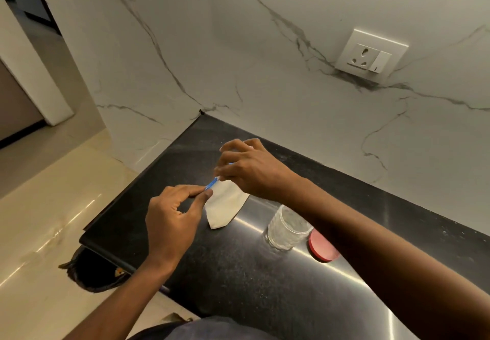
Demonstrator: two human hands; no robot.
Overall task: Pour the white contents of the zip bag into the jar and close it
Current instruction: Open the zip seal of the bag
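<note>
A small zip bag [224,206] with white contents and a blue zip strip hangs above the black counter [238,273], one corner pointing down. My left hand [173,215] pinches the bag's blue top edge at its left end. My right hand [249,170] grips the same top edge a little farther back. A clear textured jar [285,229] stands open on the counter to the right of the bag, under my right forearm. Its red lid [319,247] lies flat just right of the jar, partly hidden by my arm.
A marble wall with a white power socket [371,54] rises behind the counter. The counter's left edge drops to a beige tiled floor [47,220]. A dark bag [92,273] sits on the floor under the counter corner.
</note>
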